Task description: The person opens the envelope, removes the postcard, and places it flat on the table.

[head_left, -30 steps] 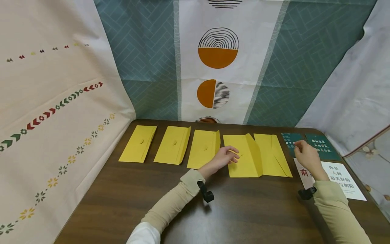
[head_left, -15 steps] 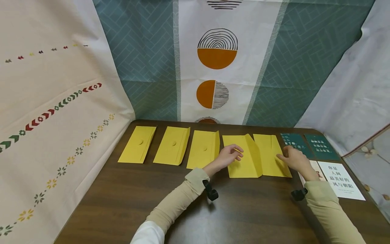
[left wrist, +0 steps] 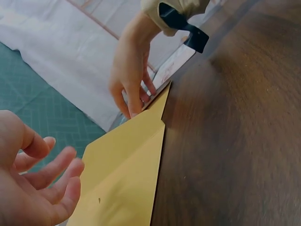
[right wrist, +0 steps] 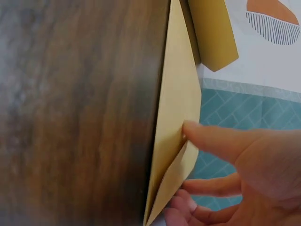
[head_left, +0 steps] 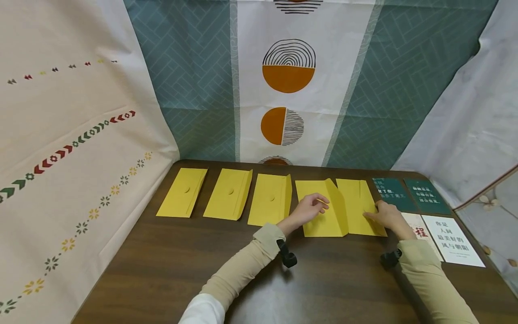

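My right hand [head_left: 390,218] is at the right edge of the rightmost yellow envelope [head_left: 355,198]. In the right wrist view the thumb lies on that envelope's face beside the raised flap [right wrist: 176,176], and the other fingers curl behind the flap, pinching it. My left hand [head_left: 309,209] hovers over the neighbouring yellow envelope [head_left: 313,227], whose flap stands up along its right side. Its fingers are loosely bent and hold nothing, as the left wrist view also shows.
Three more yellow envelopes [head_left: 228,193] lie in a row to the left on the brown table [head_left: 162,270]. At the right are two dark green cards [head_left: 426,195] and two white cards [head_left: 452,240] with printed characters. Patterned cloth [head_left: 202,81] hangs behind.
My right hand has moved left from over the cards to the rightmost envelope, and its thumb has come onto the flap edge. My left hand has shifted slightly right.
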Tool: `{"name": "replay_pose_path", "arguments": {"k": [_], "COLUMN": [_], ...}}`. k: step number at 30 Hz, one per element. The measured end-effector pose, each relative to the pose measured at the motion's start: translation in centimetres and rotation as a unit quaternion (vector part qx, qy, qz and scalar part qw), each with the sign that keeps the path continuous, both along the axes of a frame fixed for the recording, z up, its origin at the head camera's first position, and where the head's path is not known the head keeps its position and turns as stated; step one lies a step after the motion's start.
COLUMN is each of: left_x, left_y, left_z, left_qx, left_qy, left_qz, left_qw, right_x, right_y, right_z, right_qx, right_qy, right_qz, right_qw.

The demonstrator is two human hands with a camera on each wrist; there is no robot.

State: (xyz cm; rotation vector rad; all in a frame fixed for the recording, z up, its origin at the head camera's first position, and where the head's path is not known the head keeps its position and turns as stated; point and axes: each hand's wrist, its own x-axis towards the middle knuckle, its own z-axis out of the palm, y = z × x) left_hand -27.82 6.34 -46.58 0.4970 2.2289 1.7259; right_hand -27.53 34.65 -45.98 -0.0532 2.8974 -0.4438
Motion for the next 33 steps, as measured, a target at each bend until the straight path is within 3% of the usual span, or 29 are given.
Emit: {"name": "replay_pose_path", "arguments": {"k": [6, 12, 18, 21, 26, 33], "left_x": [0.4, 0.7, 1.1, 1.4, 1.4, 1.3], "left_y": [0.6, 0.7, 1.0, 1.5, 2.6, 3.9], "left_z": [0.0, 0.0, 0.5, 0.8, 1.2, 0.7], "left_qx": [-0.004, 0.003, 0.02, 0.034, 0.052, 0.081], "left_qy": [0.004, 0.003, -0.003, -0.021, -0.068, -0.133], "left_qz": [0.01, -0.003, -0.027, -0.041, -0.06, -0.094], "left_qw": [0.9999, 1.0, 0.9994, 0.9984, 0.9945, 0.9834], "right_x": [0.0, 0.1, 0.3, 0.2, 0.2, 0.7], "right_y": [-0.6, -1.1, -1.1, -0.7, 0.2, 0.5], "right_z": [0.4, 0.7, 0.9, 1.0, 1.4, 1.9], "right_qx": [0.01, 0.019, 0.015, 0.005, -0.024, -0.059], "right_qy": [0.015, 0.014, 0.04, 0.04, 0.007, -0.028], "right_qz": [-0.012, -0.029, -0.034, -0.031, -0.016, 0.004], "right_qw": [0.9998, 0.9993, 0.9985, 0.9987, 0.9996, 0.9978]}}
